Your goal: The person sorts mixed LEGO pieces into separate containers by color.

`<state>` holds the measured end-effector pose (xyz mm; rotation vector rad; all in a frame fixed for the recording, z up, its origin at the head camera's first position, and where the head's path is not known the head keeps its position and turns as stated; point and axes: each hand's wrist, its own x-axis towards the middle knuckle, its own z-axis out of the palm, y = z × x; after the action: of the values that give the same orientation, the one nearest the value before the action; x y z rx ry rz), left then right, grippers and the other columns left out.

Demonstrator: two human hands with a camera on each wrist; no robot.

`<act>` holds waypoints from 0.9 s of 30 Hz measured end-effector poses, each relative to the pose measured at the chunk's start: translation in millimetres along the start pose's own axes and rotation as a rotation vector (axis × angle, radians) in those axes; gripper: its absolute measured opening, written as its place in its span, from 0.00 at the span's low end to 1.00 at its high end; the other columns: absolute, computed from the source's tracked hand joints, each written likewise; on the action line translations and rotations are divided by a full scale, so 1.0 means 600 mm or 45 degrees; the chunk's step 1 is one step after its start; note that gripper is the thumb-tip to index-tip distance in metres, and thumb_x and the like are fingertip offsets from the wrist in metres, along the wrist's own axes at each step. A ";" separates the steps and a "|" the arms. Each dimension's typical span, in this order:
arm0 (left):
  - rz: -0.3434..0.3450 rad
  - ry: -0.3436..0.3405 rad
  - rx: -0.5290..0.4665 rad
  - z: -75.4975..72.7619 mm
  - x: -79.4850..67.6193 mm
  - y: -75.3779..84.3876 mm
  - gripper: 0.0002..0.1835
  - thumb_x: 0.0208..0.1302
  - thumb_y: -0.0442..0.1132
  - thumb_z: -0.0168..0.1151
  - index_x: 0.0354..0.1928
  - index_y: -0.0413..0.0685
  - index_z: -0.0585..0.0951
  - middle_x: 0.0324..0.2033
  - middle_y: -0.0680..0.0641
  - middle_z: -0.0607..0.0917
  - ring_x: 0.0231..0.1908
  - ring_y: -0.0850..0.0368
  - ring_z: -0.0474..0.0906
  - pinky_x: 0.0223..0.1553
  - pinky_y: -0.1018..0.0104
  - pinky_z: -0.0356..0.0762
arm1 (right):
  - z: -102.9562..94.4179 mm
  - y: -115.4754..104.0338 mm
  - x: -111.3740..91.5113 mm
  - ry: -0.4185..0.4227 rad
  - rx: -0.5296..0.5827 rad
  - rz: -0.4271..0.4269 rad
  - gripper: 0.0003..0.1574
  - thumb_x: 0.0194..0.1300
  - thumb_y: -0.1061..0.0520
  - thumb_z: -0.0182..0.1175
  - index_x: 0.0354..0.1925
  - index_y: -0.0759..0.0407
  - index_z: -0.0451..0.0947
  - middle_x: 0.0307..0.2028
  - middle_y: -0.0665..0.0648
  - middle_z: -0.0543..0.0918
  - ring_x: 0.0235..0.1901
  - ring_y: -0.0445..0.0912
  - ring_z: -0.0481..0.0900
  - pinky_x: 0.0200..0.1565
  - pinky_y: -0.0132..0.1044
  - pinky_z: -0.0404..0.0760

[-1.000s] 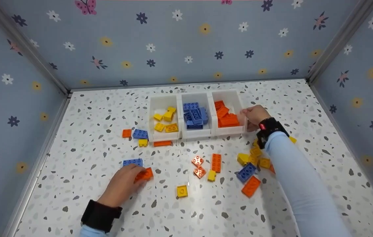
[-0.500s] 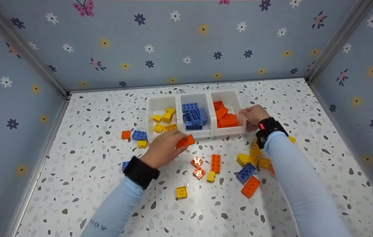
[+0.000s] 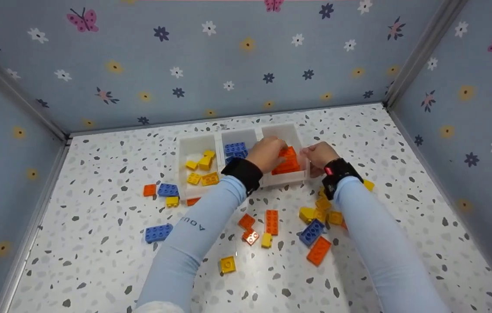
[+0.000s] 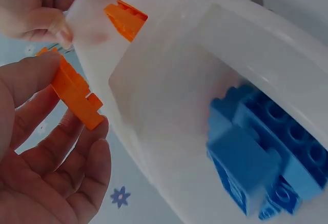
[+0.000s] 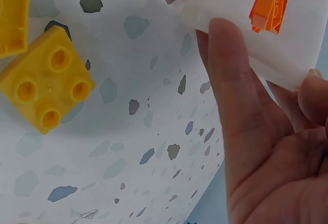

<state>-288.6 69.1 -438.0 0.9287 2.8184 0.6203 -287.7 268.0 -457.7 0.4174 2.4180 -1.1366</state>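
Left hand: yours [image 3: 267,153] is up over the white tray [image 3: 288,177], around the middle and right compartments, thumb and fingertips pinching a brick, the other fingers kinda loosely bent.
Orange brick: that's the one [image 4: 77,93] in your left hand's pinch, off the table; can't tell if it's touching anything below.
Right hand: yours [image 3: 320,156] has the tray's right side wall pinched between thumb and fingers.
Right compartment: orange bricks [image 3: 286,168], bunched toward the front.
Middle compartment: blue bricks [image 3: 235,148], partly hidden by your left hand and wrist strap [image 3: 244,174].
Left compartment: a few yellow bricks [image 3: 205,163].
Table by your right forearm: yellow pile [image 3: 322,214], with a blue brick [image 3: 311,232] and an orange one [image 3: 318,251] next to it.
Table, nearer you: lone yellow square [image 3: 227,264] between your forearms.
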 end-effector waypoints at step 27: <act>-0.044 0.137 0.060 -0.057 -0.068 -0.054 0.13 0.69 0.36 0.61 0.54 0.48 0.84 0.50 0.47 0.84 0.53 0.47 0.76 0.55 0.49 0.69 | -0.003 0.006 -0.001 -0.025 -0.071 -0.012 0.29 0.80 0.49 0.44 0.72 0.59 0.65 0.59 0.67 0.76 0.35 0.54 0.86 0.39 0.44 0.85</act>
<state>-281.3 9.7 -421.3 0.8781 2.9488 0.6205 -286.1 271.4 -458.6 0.3760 2.4306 -1.0696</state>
